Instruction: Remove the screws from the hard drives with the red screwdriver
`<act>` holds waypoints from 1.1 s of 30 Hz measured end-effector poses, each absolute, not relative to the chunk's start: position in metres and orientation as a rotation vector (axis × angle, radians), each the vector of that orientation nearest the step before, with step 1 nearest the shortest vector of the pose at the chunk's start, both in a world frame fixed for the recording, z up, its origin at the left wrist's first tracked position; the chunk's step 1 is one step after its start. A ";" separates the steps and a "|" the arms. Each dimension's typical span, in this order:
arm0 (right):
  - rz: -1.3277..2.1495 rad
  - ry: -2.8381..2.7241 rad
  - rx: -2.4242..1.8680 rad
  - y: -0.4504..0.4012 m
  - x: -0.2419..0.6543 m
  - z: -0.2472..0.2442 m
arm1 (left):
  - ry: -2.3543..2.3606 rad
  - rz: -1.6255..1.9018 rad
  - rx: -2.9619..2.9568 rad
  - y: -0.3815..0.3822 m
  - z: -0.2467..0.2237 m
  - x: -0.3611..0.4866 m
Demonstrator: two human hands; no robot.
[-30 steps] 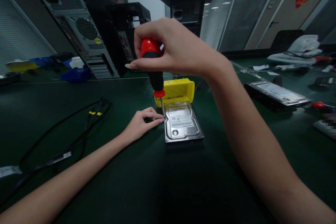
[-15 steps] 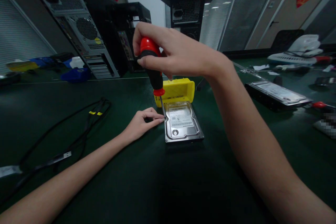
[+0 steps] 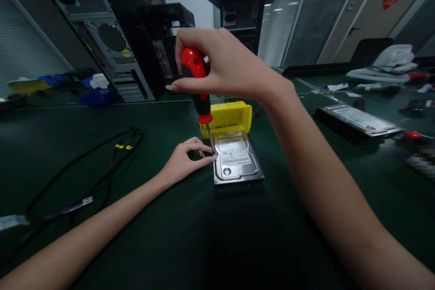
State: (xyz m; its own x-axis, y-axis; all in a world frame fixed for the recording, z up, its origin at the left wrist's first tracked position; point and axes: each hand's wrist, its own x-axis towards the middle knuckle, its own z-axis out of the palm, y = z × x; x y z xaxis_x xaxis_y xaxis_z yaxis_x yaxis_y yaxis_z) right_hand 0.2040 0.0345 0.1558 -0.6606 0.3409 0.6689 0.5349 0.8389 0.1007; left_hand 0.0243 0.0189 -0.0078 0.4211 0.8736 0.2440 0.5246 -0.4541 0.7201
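Note:
A red and black screwdriver (image 3: 204, 108) stands nearly upright, its handle gripped from above by my right hand (image 3: 226, 63). Its shaft reaches down to the left edge of a silver hard drive (image 3: 234, 156), which lies flat, label up, on the dark green table. My left hand (image 3: 183, 161) rests beside that edge, thumb and forefinger pinched around the screwdriver's tip. Whatever small thing sits between those fingertips is too small to make out. Directly behind the drive, a yellow bin (image 3: 245, 115) lies with its opening toward me and small bits inside.
Black cables (image 3: 108, 174) lie on the left. Computer cases (image 3: 132, 31) stand at the back, with a blue bin (image 3: 98, 97) near them. On the right are a second hard drive (image 3: 363, 120) and another red-handled tool (image 3: 413, 135).
My right hand has turned a little on the screwdriver handle, its thumb now stretched further left. My left thumb has shifted slightly onto the drive's edge. The drive stays in place.

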 end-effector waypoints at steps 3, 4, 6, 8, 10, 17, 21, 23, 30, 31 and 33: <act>-0.274 -2.326 -0.622 0.037 0.202 0.154 | 1.216 0.934 2.180 0.018 -0.010 0.028; -0.216 -2.320 -0.628 0.037 0.201 0.154 | 1.228 0.974 2.197 0.017 -0.010 0.029; -0.109 -2.304 -0.659 0.037 0.200 0.153 | 1.241 1.023 2.226 0.016 -0.011 0.031; -0.067 -2.295 -0.692 0.037 0.199 0.152 | 1.234 1.043 2.252 0.014 -0.011 0.032; -0.093 -2.292 -0.712 0.037 0.199 0.150 | 1.224 1.052 2.281 0.013 -0.011 0.033; -0.254 -2.265 -0.754 0.038 0.198 0.149 | 1.238 1.046 2.340 0.011 -0.011 0.033; -0.236 -2.305 -0.786 0.035 0.199 0.151 | 1.228 1.033 2.316 0.013 -0.011 0.033; -0.207 -2.324 -0.792 0.033 0.200 0.152 | 1.221 1.017 2.295 0.013 -0.010 0.032; -0.020 -2.343 -0.776 0.029 0.201 0.154 | 1.187 0.868 2.183 0.017 -0.008 0.029; -0.016 -2.344 -0.761 0.030 0.201 0.154 | 1.177 0.859 2.174 0.017 -0.008 0.028; -0.006 -2.348 -0.729 0.031 0.202 0.154 | 1.156 0.856 2.165 0.018 -0.008 0.028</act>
